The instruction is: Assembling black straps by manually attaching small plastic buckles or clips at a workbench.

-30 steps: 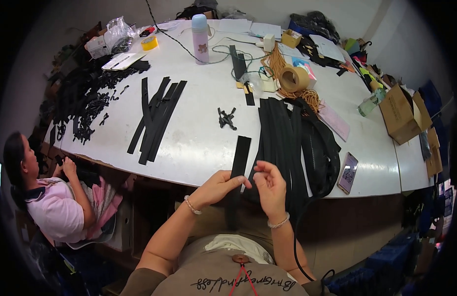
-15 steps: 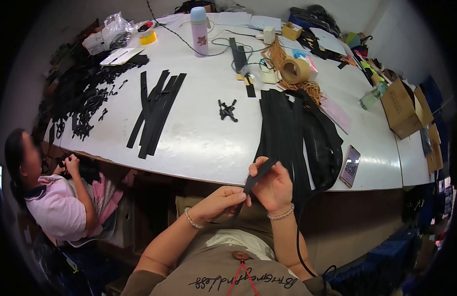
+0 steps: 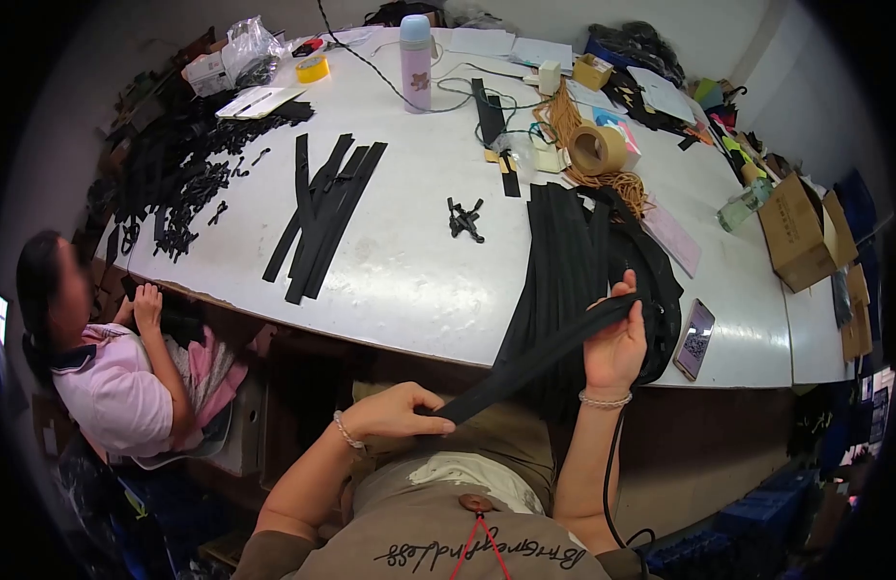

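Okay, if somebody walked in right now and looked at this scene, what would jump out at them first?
Probably the long black strip stretched slantwise between the person's two hands at the near table edge, the left hand pinching its low end and the right hand lifting its upper end. Just behind it a thick pile of black strips hangs over the white table. At far left sits a co-worker in a pink top.

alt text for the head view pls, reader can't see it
A person's left hand and right hand hold a black strap stretched between them, at the edge of a white table with a pile of black straps; a co-worker sits left.
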A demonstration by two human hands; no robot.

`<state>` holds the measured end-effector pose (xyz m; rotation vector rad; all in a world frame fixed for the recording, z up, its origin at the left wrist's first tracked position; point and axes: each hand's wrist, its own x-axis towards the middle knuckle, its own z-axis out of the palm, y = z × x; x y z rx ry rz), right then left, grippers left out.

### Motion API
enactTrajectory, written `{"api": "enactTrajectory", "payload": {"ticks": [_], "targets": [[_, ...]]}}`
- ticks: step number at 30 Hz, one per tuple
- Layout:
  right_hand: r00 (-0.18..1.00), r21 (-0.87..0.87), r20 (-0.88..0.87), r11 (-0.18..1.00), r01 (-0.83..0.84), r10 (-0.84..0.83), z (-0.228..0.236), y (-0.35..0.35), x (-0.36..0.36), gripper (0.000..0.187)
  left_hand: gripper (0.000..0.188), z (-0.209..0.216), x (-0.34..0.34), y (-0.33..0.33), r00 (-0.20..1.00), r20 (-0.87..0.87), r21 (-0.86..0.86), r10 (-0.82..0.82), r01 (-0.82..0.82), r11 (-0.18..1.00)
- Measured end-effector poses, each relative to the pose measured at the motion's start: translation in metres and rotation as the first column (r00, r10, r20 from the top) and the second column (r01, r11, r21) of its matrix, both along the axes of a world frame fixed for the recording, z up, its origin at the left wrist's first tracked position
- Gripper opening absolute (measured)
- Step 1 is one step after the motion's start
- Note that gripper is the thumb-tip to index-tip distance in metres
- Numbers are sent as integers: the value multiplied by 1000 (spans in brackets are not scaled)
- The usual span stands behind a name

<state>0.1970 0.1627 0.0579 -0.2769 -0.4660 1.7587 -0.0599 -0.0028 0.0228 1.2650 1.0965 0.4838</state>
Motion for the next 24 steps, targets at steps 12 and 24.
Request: {"api": "enactTrajectory", "payload": {"ticks": [12,24], "targets": [[957,-123,263,989,-88,118,-33,-58,-9,35,25,24,-31,12,250,489,21,836,-961,275],[691,-243,551,882,-404,468,-69,-126,25,20,29,31,-2,31,558,269,300,785,-823,482]]}}
